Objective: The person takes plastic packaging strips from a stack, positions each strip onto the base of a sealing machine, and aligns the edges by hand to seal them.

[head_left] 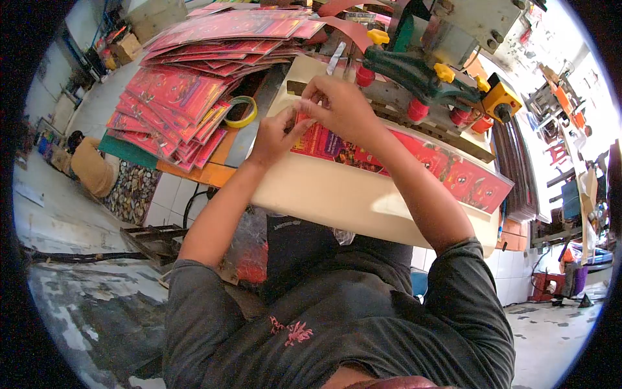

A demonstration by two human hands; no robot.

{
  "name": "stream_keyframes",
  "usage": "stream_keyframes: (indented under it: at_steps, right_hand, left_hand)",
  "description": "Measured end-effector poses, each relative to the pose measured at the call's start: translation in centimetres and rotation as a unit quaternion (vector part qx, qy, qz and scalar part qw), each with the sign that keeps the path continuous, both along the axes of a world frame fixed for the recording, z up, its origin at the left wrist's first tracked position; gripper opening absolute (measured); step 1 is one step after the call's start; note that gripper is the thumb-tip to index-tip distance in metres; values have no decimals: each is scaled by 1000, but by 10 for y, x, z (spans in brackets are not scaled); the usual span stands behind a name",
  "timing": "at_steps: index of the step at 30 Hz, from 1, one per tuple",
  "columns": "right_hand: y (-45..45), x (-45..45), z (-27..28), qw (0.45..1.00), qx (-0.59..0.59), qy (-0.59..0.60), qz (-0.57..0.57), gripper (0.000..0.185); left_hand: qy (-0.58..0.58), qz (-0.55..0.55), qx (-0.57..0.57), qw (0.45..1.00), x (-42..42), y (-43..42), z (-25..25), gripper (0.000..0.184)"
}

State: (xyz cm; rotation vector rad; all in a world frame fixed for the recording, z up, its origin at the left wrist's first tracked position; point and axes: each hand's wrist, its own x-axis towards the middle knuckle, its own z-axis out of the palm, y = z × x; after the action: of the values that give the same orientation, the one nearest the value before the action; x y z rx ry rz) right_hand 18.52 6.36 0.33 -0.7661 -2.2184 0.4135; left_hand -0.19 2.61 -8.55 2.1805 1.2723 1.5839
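Note:
A long red printed sheet (421, 155) in clear plastic lies on the cream work surface (324, 185), along the metal bar of the machine. At its left end my left hand (277, 135) and my right hand (337, 107) meet, fingertips pinched close together. What sits between the fingertips is too small to make out. My right forearm crosses over the middle of the sheet. Just left of my hands is a yellow tape roll (241, 111).
Stacks of red printed sheets (172, 97) spread over the table at the left. Behind my hands stands a machine with a green bracket (414, 74), yellow knobs and a yellow switch box (502, 97). Dark panels (515, 168) lean at the right.

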Motion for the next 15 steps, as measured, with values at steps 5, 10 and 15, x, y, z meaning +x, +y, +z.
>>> stream_keyframes:
  at_steps: [5, 10, 15]
  right_hand:
    - [-8, 1, -7, 1000, 19, 14, -16, 18]
    - [-8, -1, -12, 997, 46, 51, -36, 14]
    - [-13, 2, -15, 998, 18, 51, -10, 13]
  left_hand:
    - [27, 9, -30, 999, -4, -3, 3, 37]
    - [-24, -45, -98, 994, -2, -6, 7, 37]
    - [-82, -123, -176, 973, -5, -4, 7, 32]
